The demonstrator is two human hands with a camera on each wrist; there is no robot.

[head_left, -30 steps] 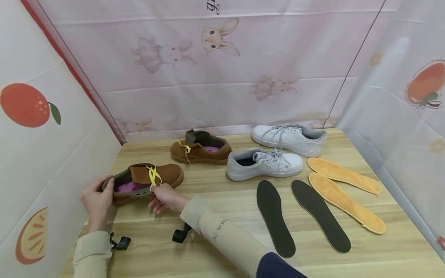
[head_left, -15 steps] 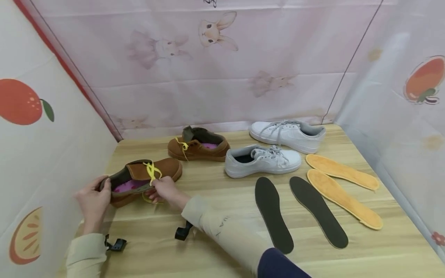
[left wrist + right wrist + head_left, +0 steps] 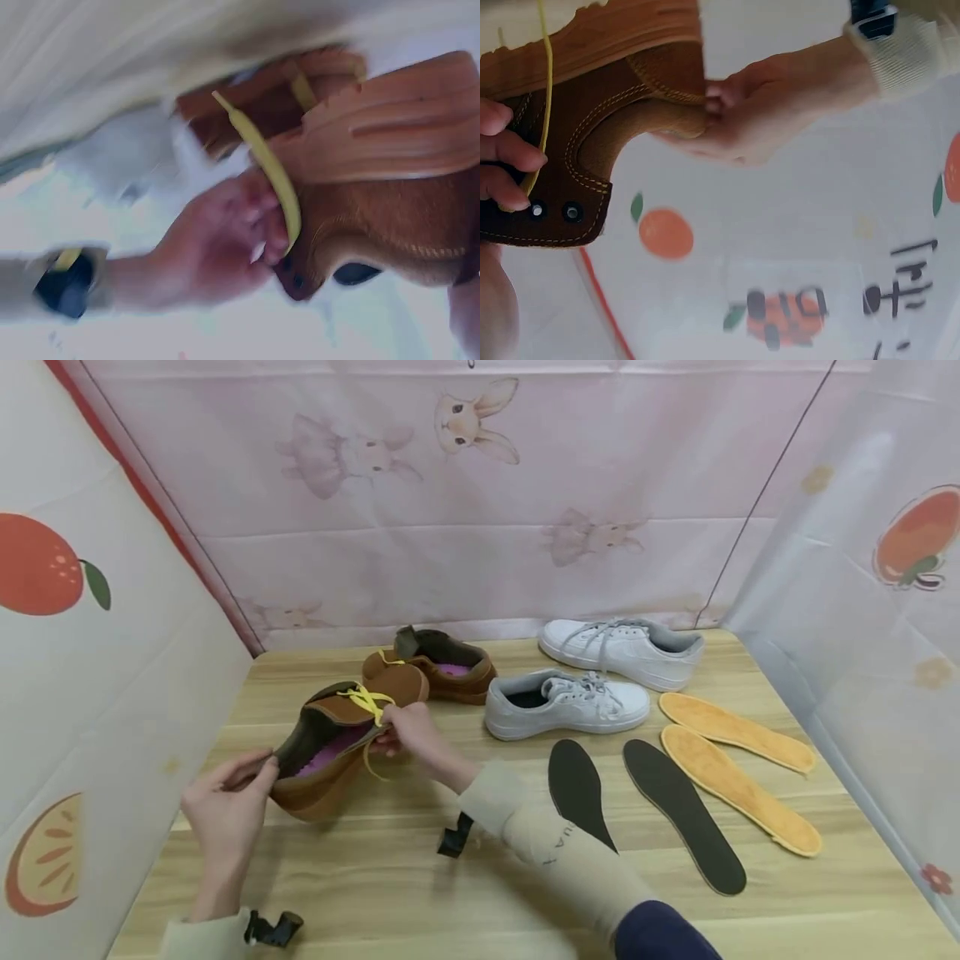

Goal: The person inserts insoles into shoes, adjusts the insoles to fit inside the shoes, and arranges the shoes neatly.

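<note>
A brown lace-up shoe [image 3: 318,785] with yellow laces [image 3: 366,698] is held up off the wooden table, toe pointing away to the right. Inside it shows a purple insole [image 3: 333,748]. My left hand [image 3: 227,802] grips its heel collar, thumb on the near side. At the near eyelet flap, my right hand [image 3: 422,739] pinches the shoe's edge, and a loose lace end hangs below. The left wrist view shows the tan sole [image 3: 397,124] and that lace curving past the right fingers. Two bare eyelets show on the flap [image 3: 570,214] in the right wrist view.
The matching brown shoe [image 3: 480,685] stands just behind, partly covered. Two white sneakers [image 3: 577,714] sit farther right. Two black insoles [image 3: 686,818] and two orange fuzzy insoles [image 3: 742,789] lie at the right. Printed cloth walls [image 3: 480,568] enclose the back and sides.
The brown shoe has risen from the table and shifted right and away, tilting, with both hands moving along with it. Its toe now overlaps the other brown shoe.
</note>
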